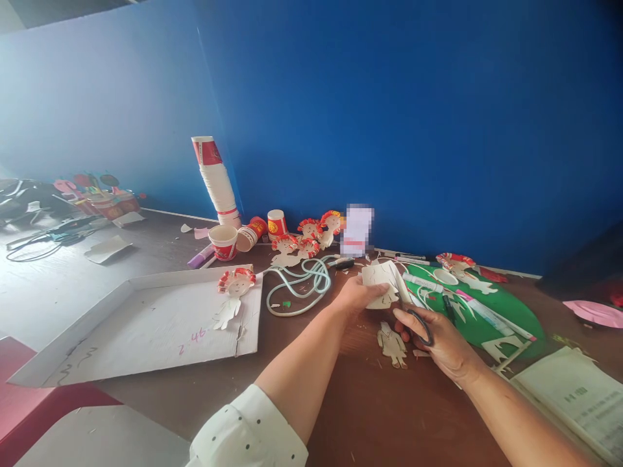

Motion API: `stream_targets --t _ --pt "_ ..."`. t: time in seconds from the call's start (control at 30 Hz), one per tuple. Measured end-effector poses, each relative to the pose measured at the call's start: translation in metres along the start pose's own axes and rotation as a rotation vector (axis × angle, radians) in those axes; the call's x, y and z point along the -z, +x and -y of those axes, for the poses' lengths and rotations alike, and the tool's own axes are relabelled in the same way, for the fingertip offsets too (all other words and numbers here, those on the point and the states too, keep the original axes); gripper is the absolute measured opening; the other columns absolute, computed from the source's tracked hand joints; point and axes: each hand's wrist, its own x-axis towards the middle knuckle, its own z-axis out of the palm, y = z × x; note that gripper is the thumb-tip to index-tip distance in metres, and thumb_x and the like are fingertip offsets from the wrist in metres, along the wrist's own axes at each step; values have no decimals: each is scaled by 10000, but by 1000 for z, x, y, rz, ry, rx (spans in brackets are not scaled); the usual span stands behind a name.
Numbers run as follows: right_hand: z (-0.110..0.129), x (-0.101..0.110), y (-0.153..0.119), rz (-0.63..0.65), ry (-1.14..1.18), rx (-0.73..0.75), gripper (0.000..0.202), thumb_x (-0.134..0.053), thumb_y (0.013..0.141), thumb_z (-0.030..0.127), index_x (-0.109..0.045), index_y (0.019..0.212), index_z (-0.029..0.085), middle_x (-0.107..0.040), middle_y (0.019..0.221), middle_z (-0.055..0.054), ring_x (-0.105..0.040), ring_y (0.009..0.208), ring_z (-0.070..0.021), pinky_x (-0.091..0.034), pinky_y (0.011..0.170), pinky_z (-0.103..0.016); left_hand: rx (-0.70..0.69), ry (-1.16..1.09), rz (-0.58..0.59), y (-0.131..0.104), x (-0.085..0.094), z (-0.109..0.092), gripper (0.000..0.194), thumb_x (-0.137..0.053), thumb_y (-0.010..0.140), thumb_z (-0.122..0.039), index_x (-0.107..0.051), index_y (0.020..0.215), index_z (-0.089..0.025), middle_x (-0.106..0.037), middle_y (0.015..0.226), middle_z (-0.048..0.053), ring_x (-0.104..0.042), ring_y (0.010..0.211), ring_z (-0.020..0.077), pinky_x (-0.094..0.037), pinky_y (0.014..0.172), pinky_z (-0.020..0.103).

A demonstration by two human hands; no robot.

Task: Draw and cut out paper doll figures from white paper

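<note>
My left hand (359,296) grips a piece of white paper (377,277) with a drawn outline, which looks curved at its right side. In my right hand (445,342) are scissors, whose dark finger loop (423,326) shows. Their blades reach the paper's lower right edge, mostly hidden by my fingers. Just below, a cut-out paper figure (392,346) lies on the brown table, close to my right hand. Paper figures with red-fringed round heads (307,248) lie behind my hands, and another such figure (237,283) rests on the white cardboard tray (146,331).
A tall stack of paper cups (217,185) stands by the blue partition (413,117), with loose cups (224,241) around it. A pale coiled cable (292,312) lies left of my hands. Markers (487,311) and scraps cover a green mat (525,318). An open booklet (579,395) lies front right.
</note>
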Motion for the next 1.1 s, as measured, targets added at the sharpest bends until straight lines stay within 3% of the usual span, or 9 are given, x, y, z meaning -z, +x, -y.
stream_targets --t 0.73,1.1 --pt "0 1 0 -17 -28 57 361 -624 737 555 -637 699 197 -531 598 17 -452 538 -116 -375 443 -202 24 141 49 -3 2 -4 377 -792 596 -251 -682 921 -95 -675 865 95 -617 708 147 -484 828 350" --pt "-4 0 2 -16 -17 105 358 -620 756 546 -632 686 195 -508 556 31 -425 529 -104 -335 444 -197 21 97 67 -2 2 -2 425 -817 559 -273 -686 922 -95 -681 857 95 -625 705 153 -488 820 343"
